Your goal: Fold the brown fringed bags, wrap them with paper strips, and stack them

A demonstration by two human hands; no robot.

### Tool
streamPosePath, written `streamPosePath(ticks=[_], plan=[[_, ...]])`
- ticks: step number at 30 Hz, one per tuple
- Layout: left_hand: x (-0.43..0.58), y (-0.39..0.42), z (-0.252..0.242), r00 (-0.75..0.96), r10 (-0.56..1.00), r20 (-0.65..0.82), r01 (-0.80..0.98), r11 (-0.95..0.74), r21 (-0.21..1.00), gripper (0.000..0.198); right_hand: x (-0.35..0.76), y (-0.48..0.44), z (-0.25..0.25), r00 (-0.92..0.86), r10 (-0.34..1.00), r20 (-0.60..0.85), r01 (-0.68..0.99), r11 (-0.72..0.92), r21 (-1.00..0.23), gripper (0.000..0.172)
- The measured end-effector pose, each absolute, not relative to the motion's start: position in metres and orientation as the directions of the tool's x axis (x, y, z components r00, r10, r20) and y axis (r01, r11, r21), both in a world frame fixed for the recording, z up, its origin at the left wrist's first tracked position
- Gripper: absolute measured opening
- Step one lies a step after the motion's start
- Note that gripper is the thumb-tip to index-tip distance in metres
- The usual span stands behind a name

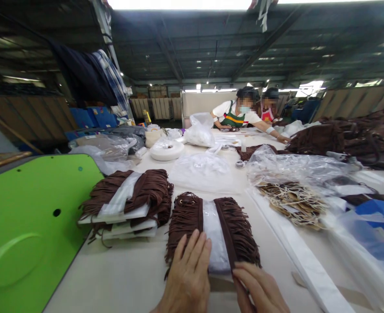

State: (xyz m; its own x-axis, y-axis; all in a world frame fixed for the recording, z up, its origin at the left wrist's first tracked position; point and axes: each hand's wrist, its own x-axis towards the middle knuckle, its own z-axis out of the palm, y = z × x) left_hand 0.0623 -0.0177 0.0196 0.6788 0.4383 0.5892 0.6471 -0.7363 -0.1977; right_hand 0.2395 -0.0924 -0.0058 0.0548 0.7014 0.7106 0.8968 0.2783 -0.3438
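A brown fringed suede piece (211, 226) wrapped around a white plastic-covered insert lies on the white table in front of me. My left hand (187, 274) lies flat on its near left part, fingers stretched out together. My right hand (259, 289) rests at its near right corner, fingers extended along the fringe edge. To the left sits a stack of similar brown fringed pieces (130, 202) on white cards.
A green machine surface (29, 230) fills the left. Clear plastic bags (286, 167), tan paper tags (292, 200), a white tape roll (167, 150) and long white strips (309, 261) lie around. Brown fringed goods (348, 134) pile at the right. Two people work at the far end.
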Motion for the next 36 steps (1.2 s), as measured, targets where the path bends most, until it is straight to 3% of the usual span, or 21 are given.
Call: streamPosePath(ticks=[3, 5, 7, 9, 13, 15, 18, 21, 26, 29, 36], plan=[[0.085, -0.004, 0.023, 0.663, 0.537, 0.522, 0.679, -0.725, -0.118, 0.043, 0.25, -0.067, -0.001, -0.28, 0.625, 0.729, 0.948, 0.299, 0.108, 0.035], [0.093, 0.005, 0.015, 0.692, 0.579, 0.432, 0.672, -0.735, -0.09, 0.046, 0.253, -0.057, -0.007, -0.358, 0.625, 0.694, 0.933, 0.263, 0.245, 0.036], [0.093, 0.01, 0.003, 0.704, 0.598, 0.383, 0.668, -0.741, -0.073, 0.048, 0.255, -0.053, -0.01, -0.405, 0.629, 0.664, 0.915, 0.279, 0.293, 0.034], [0.09, 0.01, -0.008, 0.694, 0.609, 0.385, 0.678, -0.733, -0.062, 0.048, 0.257, -0.051, -0.001, -0.402, 0.653, 0.641, 0.914, 0.321, 0.246, 0.029], [0.086, 0.012, -0.007, 0.699, 0.611, 0.372, 0.665, -0.746, -0.025, 0.048, 0.256, -0.026, 0.046, -0.211, 0.774, 0.597, 0.949, 0.308, -0.064, 0.021], [0.087, 0.021, 0.006, 0.68, 0.651, 0.338, 0.686, -0.728, 0.022, 0.045, 0.255, 0.001, 0.065, -0.185, 0.85, 0.494, 0.945, 0.291, -0.147, 0.024], [0.092, 0.056, 0.029, 0.609, 0.724, 0.324, 0.755, -0.654, 0.044, 0.045, 0.255, 0.051, 0.072, -0.237, 0.912, 0.336, 0.945, 0.296, -0.138, 0.031], [0.1, 0.104, 0.046, 0.603, 0.728, 0.325, 0.768, -0.64, 0.01, 0.047, 0.262, 0.09, 0.06, -0.279, 0.92, 0.274, 0.94, 0.321, -0.118, 0.036], [0.099, 0.149, 0.048, 0.692, 0.676, 0.254, 0.702, -0.712, -0.02, 0.009, 0.29, 0.116, 0.045, -0.34, 0.928, 0.151, 0.918, 0.362, -0.161, 0.024], [0.09, 0.152, 0.043, 0.718, 0.655, 0.236, 0.678, -0.735, -0.021, 0.005, 0.313, 0.121, 0.047, -0.362, 0.93, 0.066, 0.9, 0.367, -0.236, 0.022], [0.072, 0.142, 0.036, 0.671, 0.617, 0.412, 0.708, -0.697, -0.11, 0.026, 0.341, 0.133, 0.045, -0.406, 0.913, -0.045, 0.831, 0.348, -0.433, 0.018]])
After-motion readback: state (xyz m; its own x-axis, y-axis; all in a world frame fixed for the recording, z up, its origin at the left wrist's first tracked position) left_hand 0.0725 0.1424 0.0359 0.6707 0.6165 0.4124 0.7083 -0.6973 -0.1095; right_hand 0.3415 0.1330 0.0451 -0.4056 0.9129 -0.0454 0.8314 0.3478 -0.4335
